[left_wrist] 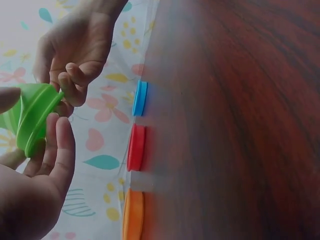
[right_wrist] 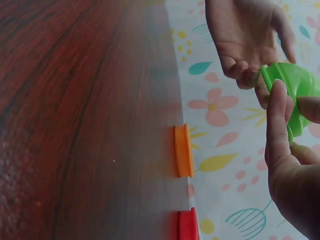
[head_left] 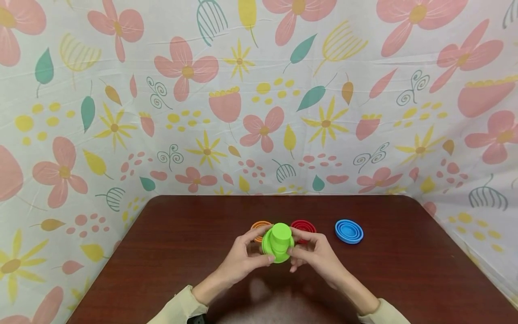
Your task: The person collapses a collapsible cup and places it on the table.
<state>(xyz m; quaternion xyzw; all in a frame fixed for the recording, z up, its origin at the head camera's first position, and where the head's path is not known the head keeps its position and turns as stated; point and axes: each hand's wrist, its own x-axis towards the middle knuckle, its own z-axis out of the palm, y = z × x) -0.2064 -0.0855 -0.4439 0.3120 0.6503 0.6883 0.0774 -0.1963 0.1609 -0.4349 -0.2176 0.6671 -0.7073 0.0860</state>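
Between both hands, raised above the table, is a green collapsible silicone cup point(head_left: 280, 243), partly extended, its narrow end towards the head camera. My left hand point(head_left: 239, 261) grips its left rim with thumb and fingers, as the left wrist view shows on the green cup point(left_wrist: 37, 115). My right hand point(head_left: 317, 256) pinches the opposite rim. Behind them on the table lie a flattened orange cup point(head_left: 259, 226), partly hidden by the left fingers, and a flattened red cup point(head_left: 303, 225), partly covered by the right hand. To the right lies a flat blue cup point(head_left: 349, 231).
The dark reddish-brown table point(head_left: 182, 229) ends at a flower-printed cloth point(head_left: 259, 90) that hangs behind it and along both sides. In the right wrist view the orange cup point(right_wrist: 183, 150) and red cup point(right_wrist: 188, 225) sit low on the tabletop.
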